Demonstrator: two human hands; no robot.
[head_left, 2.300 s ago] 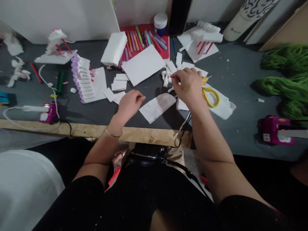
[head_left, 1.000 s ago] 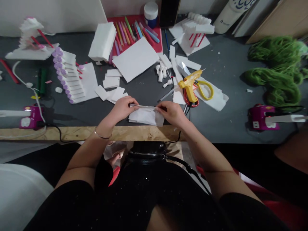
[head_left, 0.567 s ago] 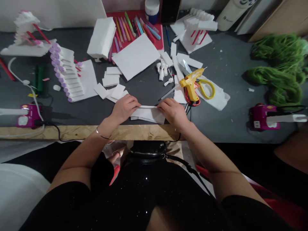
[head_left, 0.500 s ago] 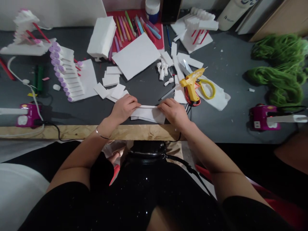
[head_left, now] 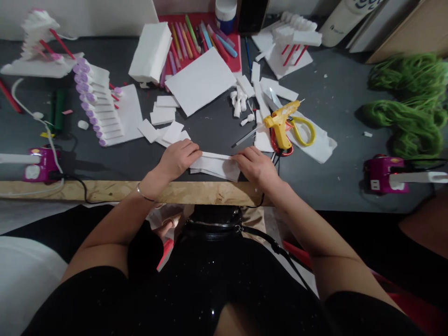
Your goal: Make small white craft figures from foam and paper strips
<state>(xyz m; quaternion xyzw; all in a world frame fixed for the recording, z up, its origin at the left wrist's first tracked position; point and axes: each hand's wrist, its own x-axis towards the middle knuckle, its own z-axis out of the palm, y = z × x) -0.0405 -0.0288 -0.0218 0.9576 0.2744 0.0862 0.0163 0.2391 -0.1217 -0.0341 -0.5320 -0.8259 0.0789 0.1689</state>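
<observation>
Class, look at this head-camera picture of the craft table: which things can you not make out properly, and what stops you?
- Folded paper: both ends hidden under the left hand and right hand.
- Jar: top cut off by the picture's upper edge.
- Scissors: blades hidden behind the glue gun.
- Print on the white roll: too small to read.

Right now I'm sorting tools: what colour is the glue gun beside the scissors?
Yellow; the glue gun shows clearly in the head view.

Craft workshop, glue gun (head_left: 280, 126), markers (head_left: 199, 39), yarn (head_left: 409, 109)
</observation>
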